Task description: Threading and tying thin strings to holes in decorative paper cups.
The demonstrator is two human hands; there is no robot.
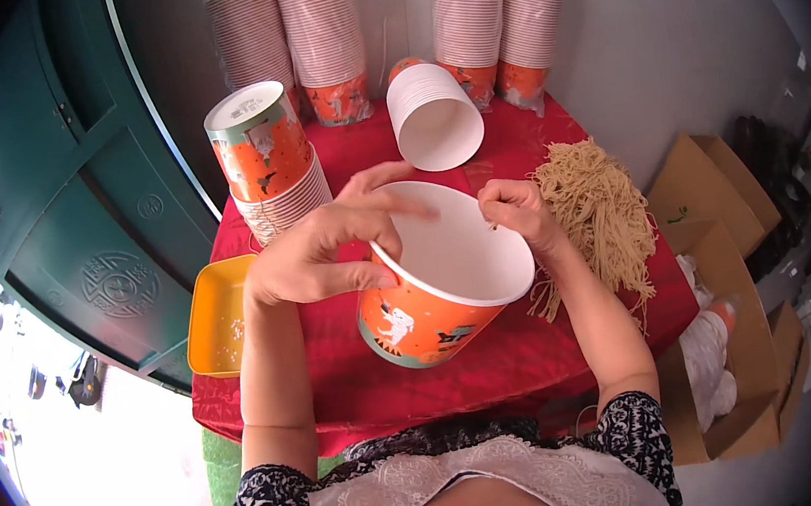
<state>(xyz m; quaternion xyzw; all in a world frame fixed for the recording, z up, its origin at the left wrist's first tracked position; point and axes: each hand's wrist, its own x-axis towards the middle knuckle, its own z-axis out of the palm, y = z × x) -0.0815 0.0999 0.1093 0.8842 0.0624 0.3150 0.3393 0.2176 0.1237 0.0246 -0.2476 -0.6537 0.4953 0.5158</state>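
Observation:
A large orange paper bucket (442, 320) with a white inside and a green band at its base is tilted in front of me, its mouth facing up. My left hand (331, 249) grips the left rim, thumb near the outer wall and some fingers stretched over the opening, slightly blurred. At the right of the rim, my right hand (518, 210) is closed in a pinch, fingertips inside the mouth's edge. Whatever sits between those fingertips is too small to make out. Right beside that hand lies a heap of tan cords (600, 218).
Upside-down orange buckets (262, 154) are stacked at the left, behind a yellow tray (215, 322). Another bucket (436, 121) lies on its side farther back. Plastic-wrapped bucket stacks (323, 34) line the wall. A red cloth (361, 396) covers the table; cardboard boxes (731, 337) stand right.

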